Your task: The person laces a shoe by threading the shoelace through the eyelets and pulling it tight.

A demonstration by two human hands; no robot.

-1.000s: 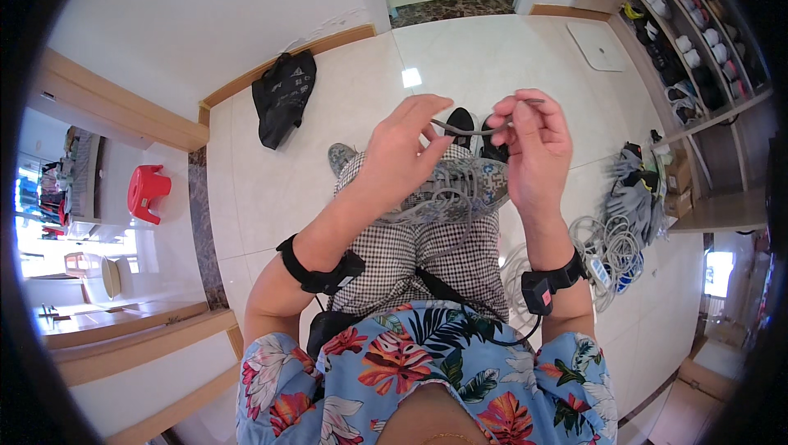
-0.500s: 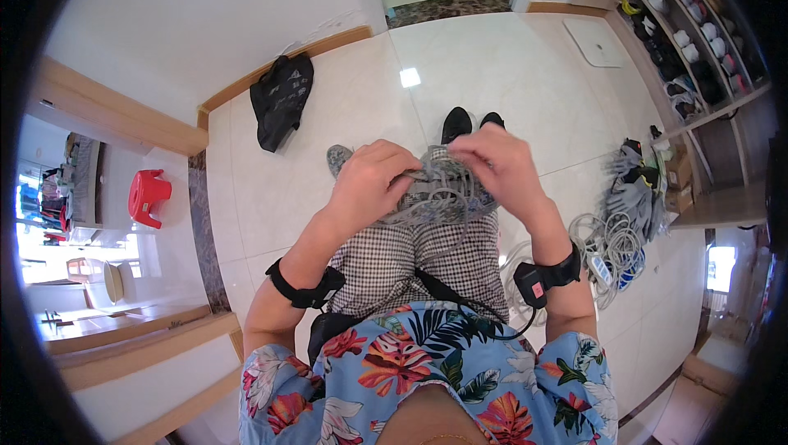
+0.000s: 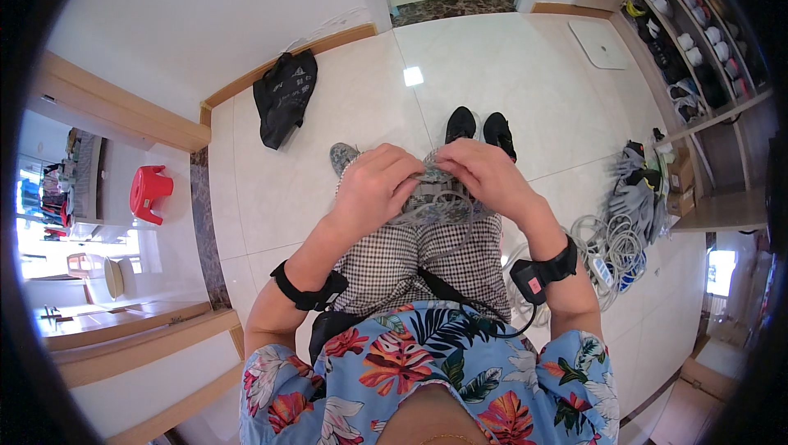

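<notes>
The floral shirt (image 3: 394, 363) fills bottom centre, with checked trousers (image 3: 373, 264) above it. Mid-frame, a camouflage shoe (image 3: 427, 213) lies across the lap, part of its lace (image 3: 471, 227) looping down over the trousers. At the shoe's upper edge, the left hand (image 3: 379, 186) and right hand (image 3: 486, 178) sit near each other, thumb and fingers of each pinched on the lace. Cables (image 3: 611, 248) and gloves (image 3: 632, 203) lie at right, black shoes (image 3: 461, 123) at upper centre, a bag (image 3: 286, 100) at upper left.
</notes>
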